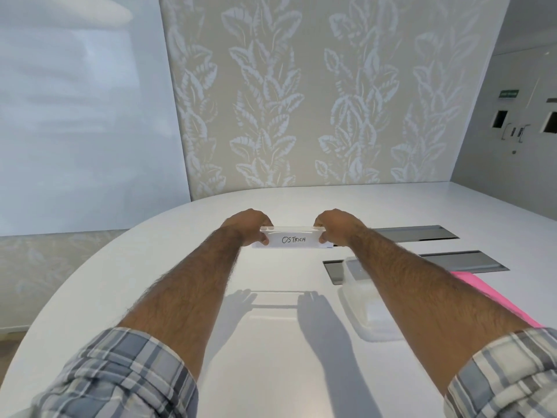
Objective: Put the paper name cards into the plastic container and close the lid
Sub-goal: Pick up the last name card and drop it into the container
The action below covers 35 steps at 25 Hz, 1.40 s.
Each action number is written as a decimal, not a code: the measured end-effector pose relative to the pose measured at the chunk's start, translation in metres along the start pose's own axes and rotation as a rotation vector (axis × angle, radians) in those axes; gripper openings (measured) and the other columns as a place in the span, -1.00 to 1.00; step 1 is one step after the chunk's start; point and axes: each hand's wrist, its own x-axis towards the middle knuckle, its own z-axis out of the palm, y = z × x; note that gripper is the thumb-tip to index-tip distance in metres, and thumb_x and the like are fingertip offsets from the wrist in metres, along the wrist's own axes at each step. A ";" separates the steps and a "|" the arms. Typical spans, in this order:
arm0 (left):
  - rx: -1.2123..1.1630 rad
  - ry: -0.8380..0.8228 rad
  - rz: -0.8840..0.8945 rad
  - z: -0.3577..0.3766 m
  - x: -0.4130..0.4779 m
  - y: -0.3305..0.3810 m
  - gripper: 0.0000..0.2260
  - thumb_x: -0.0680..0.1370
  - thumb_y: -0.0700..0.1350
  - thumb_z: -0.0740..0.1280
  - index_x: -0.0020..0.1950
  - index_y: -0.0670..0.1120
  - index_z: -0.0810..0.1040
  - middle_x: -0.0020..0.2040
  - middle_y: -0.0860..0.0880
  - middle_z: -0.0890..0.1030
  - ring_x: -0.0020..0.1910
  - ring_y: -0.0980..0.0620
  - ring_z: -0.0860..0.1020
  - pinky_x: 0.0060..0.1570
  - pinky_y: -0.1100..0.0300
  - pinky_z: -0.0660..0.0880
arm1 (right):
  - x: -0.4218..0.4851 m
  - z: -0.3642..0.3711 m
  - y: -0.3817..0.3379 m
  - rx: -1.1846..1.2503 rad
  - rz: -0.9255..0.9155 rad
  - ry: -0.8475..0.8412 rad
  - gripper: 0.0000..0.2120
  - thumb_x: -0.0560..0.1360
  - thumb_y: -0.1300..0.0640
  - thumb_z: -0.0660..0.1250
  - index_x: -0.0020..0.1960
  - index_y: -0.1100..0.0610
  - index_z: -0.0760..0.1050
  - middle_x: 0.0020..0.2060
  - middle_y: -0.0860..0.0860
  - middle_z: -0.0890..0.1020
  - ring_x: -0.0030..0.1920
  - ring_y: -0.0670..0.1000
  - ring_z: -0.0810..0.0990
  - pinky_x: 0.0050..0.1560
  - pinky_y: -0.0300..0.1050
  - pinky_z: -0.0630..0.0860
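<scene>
A clear plastic name card holder with a white paper card reading "OSTRICH" [293,239] is lifted above the white table. My left hand [250,226] grips its left end and my right hand [334,226] grips its right end. A clear plastic container [369,309] lies on the table under my right forearm, which hides part of it; something white shows inside it. I cannot tell whether its lid is on.
The white oval table [271,342] has two grey recessed cable trays [470,260] at the right. A pink sheet [488,297] lies past my right forearm. A patterned wall stands behind the table's far edge.
</scene>
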 end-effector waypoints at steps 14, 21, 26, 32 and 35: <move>0.025 0.066 -0.098 0.025 -0.025 0.235 -0.60 0.41 0.02 0.52 0.24 0.16 0.61 0.19 0.05 0.63 0.18 -0.02 0.55 0.16 0.00 0.52 | -0.100 -0.041 0.198 -0.035 -0.125 0.029 -0.56 0.38 0.13 0.51 0.24 0.07 0.53 0.15 0.05 0.60 0.12 0.12 0.57 -0.08 -0.13 0.35; 0.089 0.031 -0.112 0.041 -0.008 0.271 -0.58 0.42 0.02 0.51 0.27 0.11 0.60 0.19 0.02 0.62 0.17 -0.03 0.55 0.05 0.09 0.50 | -0.100 -0.025 0.234 -0.067 -0.136 -0.011 -0.55 0.39 0.13 0.50 0.26 0.10 0.52 0.16 0.08 0.60 0.13 0.13 0.58 -0.06 -0.12 0.37; 0.073 0.021 -0.126 0.064 0.005 0.281 -0.56 0.44 0.00 0.50 0.31 0.04 0.56 0.23 -0.01 0.59 0.21 -0.07 0.54 0.08 0.08 0.48 | -0.091 -0.015 0.251 -0.082 -0.141 -0.036 -0.55 0.40 0.14 0.49 0.26 0.10 0.51 0.18 0.08 0.59 0.14 0.14 0.58 -0.01 -0.09 0.42; 0.020 -0.025 -0.175 0.085 0.020 0.279 -0.60 0.44 -0.06 0.50 0.27 0.04 0.57 0.19 -0.01 0.59 0.15 -0.07 0.55 0.08 0.06 0.50 | -0.074 0.008 0.259 -0.066 -0.149 -0.078 -0.55 0.41 0.15 0.49 0.27 0.10 0.50 0.20 0.08 0.58 0.15 0.14 0.57 -0.04 -0.11 0.40; 0.026 -0.044 -0.186 0.095 0.029 0.276 -0.58 0.45 -0.05 0.50 0.30 0.03 0.55 0.21 0.00 0.59 0.18 -0.07 0.56 0.10 0.07 0.50 | -0.066 0.021 0.262 -0.069 -0.158 -0.104 -0.56 0.41 0.16 0.48 0.27 0.11 0.51 0.20 0.09 0.57 0.15 0.14 0.57 0.02 -0.08 0.47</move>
